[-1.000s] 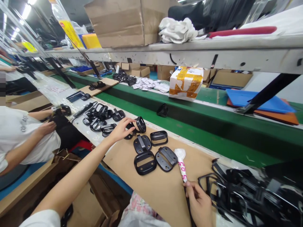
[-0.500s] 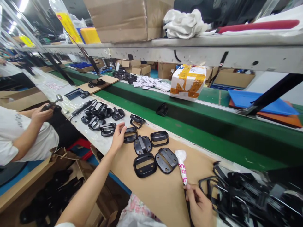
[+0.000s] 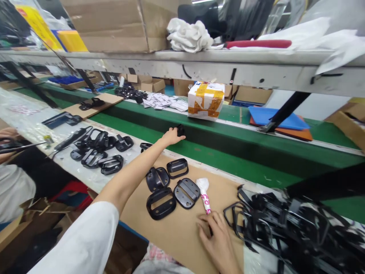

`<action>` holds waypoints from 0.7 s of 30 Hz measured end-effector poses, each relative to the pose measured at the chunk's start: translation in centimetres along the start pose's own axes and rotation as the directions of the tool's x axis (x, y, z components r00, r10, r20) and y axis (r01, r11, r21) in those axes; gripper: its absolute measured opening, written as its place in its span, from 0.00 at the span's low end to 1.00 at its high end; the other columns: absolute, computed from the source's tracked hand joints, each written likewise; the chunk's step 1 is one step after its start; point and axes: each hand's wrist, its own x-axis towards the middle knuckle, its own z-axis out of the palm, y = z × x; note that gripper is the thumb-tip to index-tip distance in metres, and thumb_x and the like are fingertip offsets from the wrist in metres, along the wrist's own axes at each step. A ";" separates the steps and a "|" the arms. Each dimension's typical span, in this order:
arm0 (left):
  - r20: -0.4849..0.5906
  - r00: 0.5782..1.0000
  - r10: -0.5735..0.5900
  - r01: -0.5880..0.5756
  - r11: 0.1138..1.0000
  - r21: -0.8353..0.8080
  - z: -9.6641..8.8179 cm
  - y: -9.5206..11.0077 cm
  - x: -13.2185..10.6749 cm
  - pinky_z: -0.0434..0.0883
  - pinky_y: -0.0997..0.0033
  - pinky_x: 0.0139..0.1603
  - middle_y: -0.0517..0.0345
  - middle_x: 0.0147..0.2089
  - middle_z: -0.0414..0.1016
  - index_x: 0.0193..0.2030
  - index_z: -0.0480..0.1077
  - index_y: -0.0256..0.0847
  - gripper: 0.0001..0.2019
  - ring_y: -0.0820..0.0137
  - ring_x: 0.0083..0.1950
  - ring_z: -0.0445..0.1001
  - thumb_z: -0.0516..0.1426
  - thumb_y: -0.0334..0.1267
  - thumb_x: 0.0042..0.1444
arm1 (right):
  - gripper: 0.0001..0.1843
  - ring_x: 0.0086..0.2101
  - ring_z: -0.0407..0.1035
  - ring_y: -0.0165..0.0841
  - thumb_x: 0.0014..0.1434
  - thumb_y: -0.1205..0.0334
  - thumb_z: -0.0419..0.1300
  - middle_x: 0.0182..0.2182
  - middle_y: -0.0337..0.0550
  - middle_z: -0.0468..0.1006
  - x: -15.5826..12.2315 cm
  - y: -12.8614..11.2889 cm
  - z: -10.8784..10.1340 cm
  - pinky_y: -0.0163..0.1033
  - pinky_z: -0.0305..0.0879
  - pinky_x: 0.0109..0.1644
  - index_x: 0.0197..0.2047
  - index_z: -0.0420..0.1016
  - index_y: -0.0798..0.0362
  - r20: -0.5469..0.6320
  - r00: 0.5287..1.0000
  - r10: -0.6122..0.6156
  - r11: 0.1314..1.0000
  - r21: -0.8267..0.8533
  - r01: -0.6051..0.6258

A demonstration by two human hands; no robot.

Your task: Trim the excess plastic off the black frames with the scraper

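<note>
Out on the green conveyor belt (image 3: 242, 152), beyond the cardboard sheet (image 3: 176, 236) on the worktop, the left hand (image 3: 171, 136) now meets a small black part (image 3: 180, 130) — half a second ago it was back among the black buckle pieces (image 3: 161, 203) laid on the cardboard. Its fingertips touch the part, though I cannot tell whether they are clamped on it. The right hand (image 3: 216, 243) has stayed low on the cardboard, fingers slack and apart, at the lower end of the white wrapped stick (image 3: 204, 192).
</note>
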 end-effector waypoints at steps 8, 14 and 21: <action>-0.056 0.998 0.016 -0.014 0.999 0.030 -2.4 1.5 1.9 0.72 0.55 0.66 0.34 0.59 0.79 0.64 0.72 0.34 0.24 0.46 0.65 0.76 0.56 0.43 0.65 | 0.31 0.50 0.71 0.42 0.58 0.87 0.48 0.48 0.49 0.74 -1.0 -1.5 -0.5 0.48 0.75 0.56 0.49 0.80 0.47 0.050 0.998 0.047 0.995 -0.085 -0.043; -0.219 0.851 0.477 -0.521 0.816 -0.250 -8.1 1.8 -8.9 0.70 0.53 0.58 0.53 0.44 0.77 0.56 0.71 0.24 0.26 0.65 0.48 0.80 0.50 0.47 0.67 | 0.20 0.50 0.71 0.45 0.67 0.77 0.51 0.47 0.52 0.77 2.2 -2.2 -1.2 0.53 0.72 0.59 0.49 0.80 0.49 0.001 0.980 0.198 0.974 0.108 -0.197; 0.046 0.691 0.722 -0.479 0.504 -0.719 -1.9 1.5 -24.3 0.79 0.68 0.44 0.54 0.45 0.85 0.51 0.80 0.45 0.16 0.61 0.42 0.84 0.56 0.48 0.68 | 0.44 0.60 0.74 0.51 0.62 0.36 0.66 0.68 0.56 0.71 1.6 -5.2 -6.4 0.56 0.76 0.58 0.75 0.63 0.43 0.377 0.922 0.090 0.265 0.883 -0.387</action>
